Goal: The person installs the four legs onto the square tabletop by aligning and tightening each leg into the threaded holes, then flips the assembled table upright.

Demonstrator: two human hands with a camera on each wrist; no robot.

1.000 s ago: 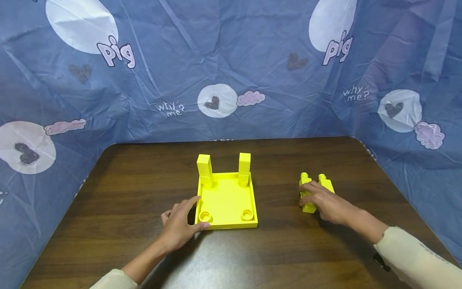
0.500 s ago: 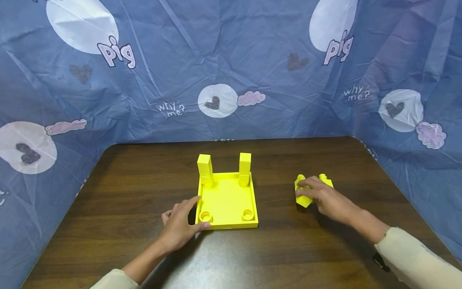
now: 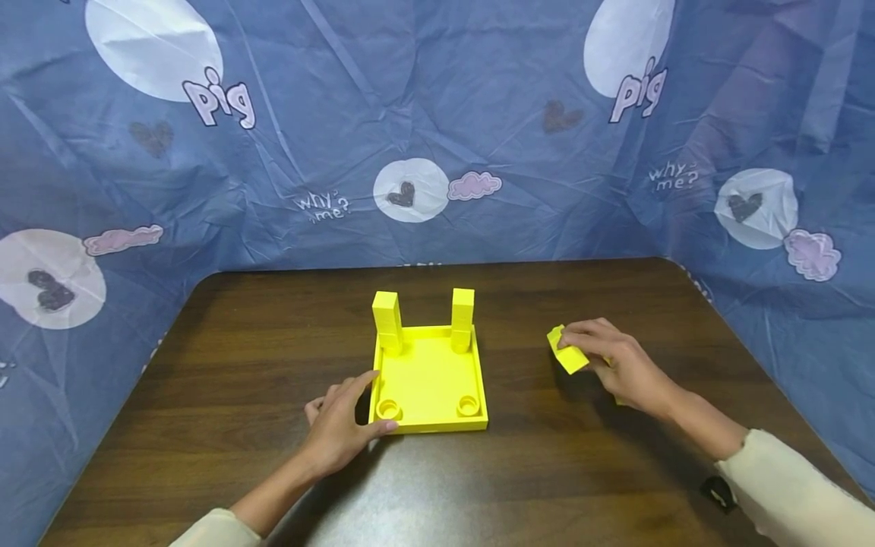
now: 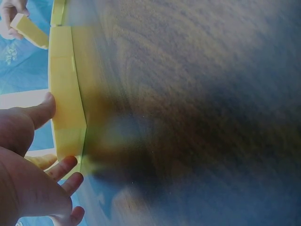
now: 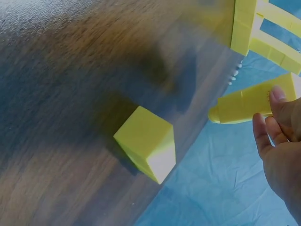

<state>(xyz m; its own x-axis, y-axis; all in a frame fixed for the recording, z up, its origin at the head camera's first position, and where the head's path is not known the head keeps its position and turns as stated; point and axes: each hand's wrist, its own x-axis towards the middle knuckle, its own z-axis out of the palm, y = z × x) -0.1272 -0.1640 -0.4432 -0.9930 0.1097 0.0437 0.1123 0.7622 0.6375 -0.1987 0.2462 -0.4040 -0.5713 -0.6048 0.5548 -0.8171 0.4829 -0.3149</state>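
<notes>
1. While a person's left hand [image 3: 338, 429] bears on its near left corner, a yellow tray [image 3: 427, 380] sits around the middle of the brown tabletop [image 3: 478, 486], well apart from the left and right edges.
2. Spread thumb from forefinger, the left hand touches the tray's near wall with the thumb and its left wall with the forefinger.
3. Toward the tabletop's right edge, the right hand [image 3: 618, 365] pinches a yellow block [image 3: 569, 354] between thumb and fingers, holding it tilted above the wood.
4. A rounded stub tips one end of that block, seen plainly from the right wrist.
5. Beneath the right hand, a second yellow block [image 5: 148, 143] rests on the tabletop, mostly hidden from the head camera.
6. Two yellow posts [image 3: 462, 319] stand upright at the tray's far corners; round sockets [image 3: 468, 406] occupy its near corners, their centers open.
7. Beyond the tabletop's far edge hangs a creased blue cloth [image 3: 533, 228] printed with hearts, clouds and "pig"; pale sleeves [image 3: 786, 479] cover both forearms.
</notes>
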